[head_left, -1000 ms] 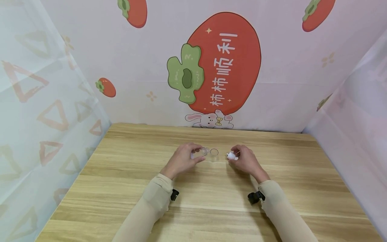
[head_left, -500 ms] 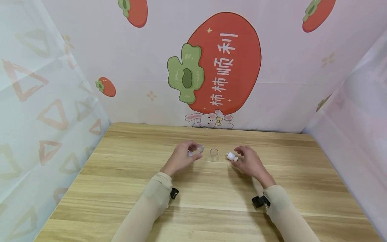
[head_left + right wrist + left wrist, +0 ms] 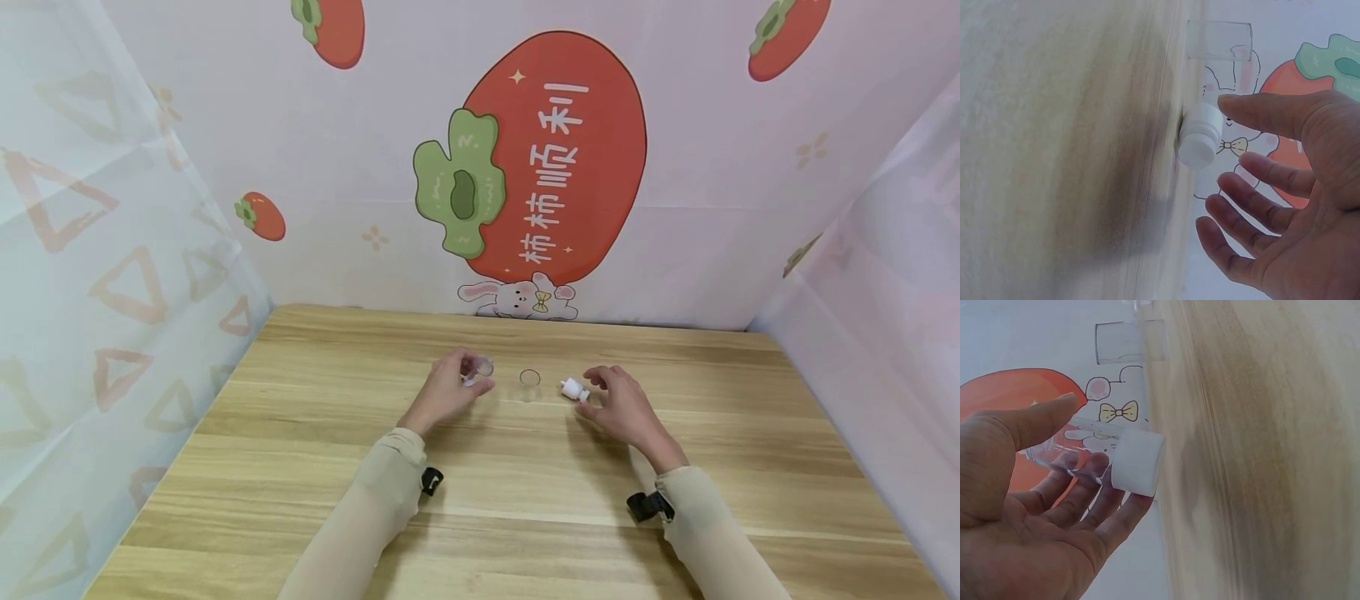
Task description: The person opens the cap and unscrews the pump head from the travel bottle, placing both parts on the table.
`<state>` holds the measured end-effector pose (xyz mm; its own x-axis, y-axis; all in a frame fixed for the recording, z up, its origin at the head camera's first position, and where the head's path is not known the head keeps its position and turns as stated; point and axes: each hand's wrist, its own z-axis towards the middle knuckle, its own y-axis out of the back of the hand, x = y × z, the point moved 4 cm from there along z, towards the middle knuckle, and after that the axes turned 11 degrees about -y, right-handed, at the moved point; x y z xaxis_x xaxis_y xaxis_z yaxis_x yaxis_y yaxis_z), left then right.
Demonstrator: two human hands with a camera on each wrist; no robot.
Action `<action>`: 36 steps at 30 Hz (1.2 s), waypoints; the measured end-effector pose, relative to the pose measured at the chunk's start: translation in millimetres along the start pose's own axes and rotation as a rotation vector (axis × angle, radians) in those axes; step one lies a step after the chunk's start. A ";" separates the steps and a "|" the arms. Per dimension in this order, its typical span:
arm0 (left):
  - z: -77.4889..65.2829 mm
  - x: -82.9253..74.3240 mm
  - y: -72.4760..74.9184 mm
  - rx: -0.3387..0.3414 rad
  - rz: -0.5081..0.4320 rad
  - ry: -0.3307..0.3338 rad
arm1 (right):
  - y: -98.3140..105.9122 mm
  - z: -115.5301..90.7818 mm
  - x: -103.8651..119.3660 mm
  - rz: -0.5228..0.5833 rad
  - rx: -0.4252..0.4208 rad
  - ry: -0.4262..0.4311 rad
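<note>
My left hand [image 3: 444, 392] holds a small clear bottle-like piece [image 3: 485, 367] with a wide white end [image 3: 1140, 462]. That white end faces the table, and the curled fingers show through the clear wall in the left wrist view. My right hand [image 3: 622, 407] has its thumb and fingers spread apart beside a small white bottle-shaped piece [image 3: 573, 389]. This white piece rests on the table with its stepped, narrower end [image 3: 1197, 151] towards the hand. Between the hands stands a clear, open-topped cylinder [image 3: 529, 388], its dark rim showing as a ring.
The wood-grain table [image 3: 517, 533] runs back to a pale cloth backdrop [image 3: 697, 267] with printed persimmons and a rabbit. Cloth panels also rise at the left and right sides. Black wrist cameras [image 3: 647, 505] sit over the beige sleeves.
My left hand has drawn the clear piece leftward, away from the cylinder, and it stands more upright. My right hand has let go of the white piece and backed off slightly.
</note>
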<state>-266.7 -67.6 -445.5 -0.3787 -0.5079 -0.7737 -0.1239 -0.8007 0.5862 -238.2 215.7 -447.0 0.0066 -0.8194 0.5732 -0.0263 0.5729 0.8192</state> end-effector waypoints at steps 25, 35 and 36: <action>1.4 11.6 -4.3 -0.067 -0.060 0.029 | -3.2 1.8 6.1 0.003 0.013 0.012; 0.9 13.7 -4.6 -0.087 -0.085 0.024 | -3.5 1.3 6.5 0.004 -0.012 0.064; 1.0 14.1 -4.7 -0.088 -0.085 0.026 | -3.8 1.1 6.8 0.003 -0.010 0.066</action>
<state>-272.4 -70.7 -459.0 -0.3465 -0.4438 -0.8264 -0.0736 -0.8654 0.4956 -239.1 207.9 -446.2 0.0724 -0.8146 0.5754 -0.0160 0.5759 0.8174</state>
